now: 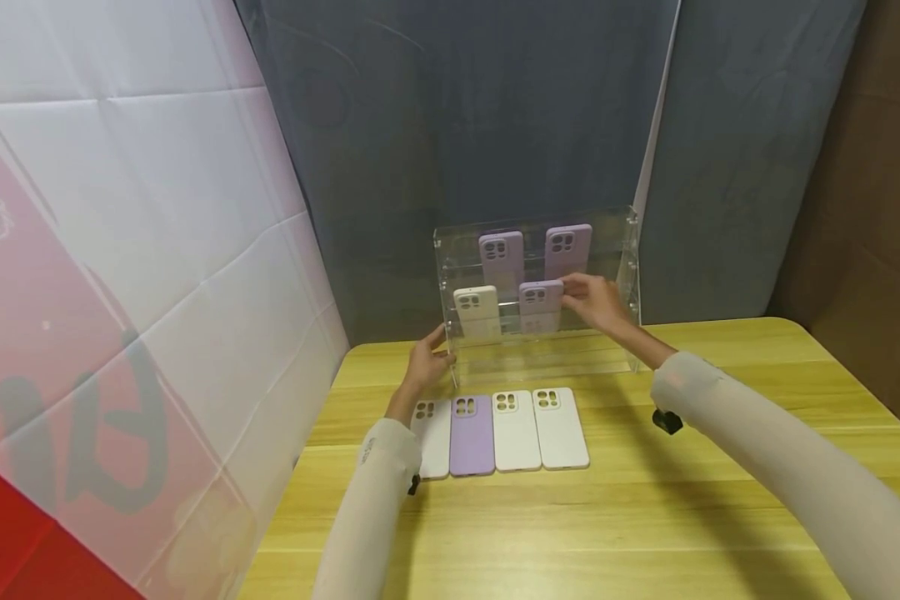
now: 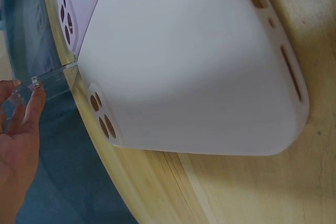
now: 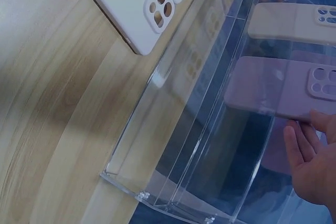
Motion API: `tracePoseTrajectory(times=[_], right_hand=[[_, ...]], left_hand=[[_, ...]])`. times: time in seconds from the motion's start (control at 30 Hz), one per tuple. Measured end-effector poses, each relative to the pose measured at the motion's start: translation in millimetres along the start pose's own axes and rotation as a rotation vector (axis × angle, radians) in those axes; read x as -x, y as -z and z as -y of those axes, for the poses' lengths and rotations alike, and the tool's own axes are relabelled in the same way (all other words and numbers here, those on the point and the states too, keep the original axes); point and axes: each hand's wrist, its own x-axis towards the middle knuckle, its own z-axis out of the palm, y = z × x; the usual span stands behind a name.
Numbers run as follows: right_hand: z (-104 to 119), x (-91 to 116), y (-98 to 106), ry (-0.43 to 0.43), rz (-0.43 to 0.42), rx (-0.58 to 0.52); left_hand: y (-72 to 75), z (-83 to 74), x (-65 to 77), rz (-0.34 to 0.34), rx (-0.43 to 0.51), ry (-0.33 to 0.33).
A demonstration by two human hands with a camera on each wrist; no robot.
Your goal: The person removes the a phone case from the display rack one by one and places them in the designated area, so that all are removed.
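Note:
My right hand (image 1: 600, 302) pinches the right edge of a purple phone case (image 1: 542, 310), which stands in a lower tier of a clear acrylic display stand (image 1: 570, 363). In the right wrist view the thumb and fingers meet at that case's edge. My left hand (image 1: 423, 365) grips the left side panel of the stand, its fingers at the panel edge in the left wrist view. A cream phone case (image 1: 477, 310) stands left of the purple one. Two more purple cases, one on the left (image 1: 502, 254) and one on the right (image 1: 568, 248), stand in the tier above.
Several phone cases lie in a row before the stand: a white case (image 1: 432, 442) partly behind the left forearm, a purple case (image 1: 472, 442), and two white cases, a middle one (image 1: 517, 437) and a right one (image 1: 564, 433). A grey curtain (image 1: 457, 125) hangs behind the wooden table (image 1: 540, 533).

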Motion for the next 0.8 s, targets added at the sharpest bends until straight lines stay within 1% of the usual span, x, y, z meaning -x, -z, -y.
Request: tracePoseTrajectory(times=[0.17, 0.2, 0.23, 0.37, 0.5, 0.63, 0.8], right_hand=[[2, 0, 2, 0.001, 0.0, -0.005], [2, 0, 2, 0.001, 0.0, -0.002], [2, -1, 2, -0.001, 0.0, 0.001], [5, -3, 4, -0.007, -0.001, 0.012], [8, -4, 6, -0.009, 0.001, 0.018], [10, -6, 8, 0.008, -0.009, 0.024], [15, -8, 10, 0.023, -0.03, 0.024]], left_hand=[[0.9, -1.2, 1.4, 0.026, 0.025, -0.007], [0.9, -1.8, 1.5, 0.023, 0.02, -0.003], [0.0, 2.3, -0.3, 0.013, 0.015, -0.003], [-0.6, -0.8, 0.4, -0.014, -0.009, 0.007], [-0.2, -2.0, 1.2, -0.014, -0.001, 0.021], [0.7, -0.4, 0.5, -0.012, -0.002, 0.028], [1.3, 1.9, -0.3, -0.008, -0.006, 0.017]])
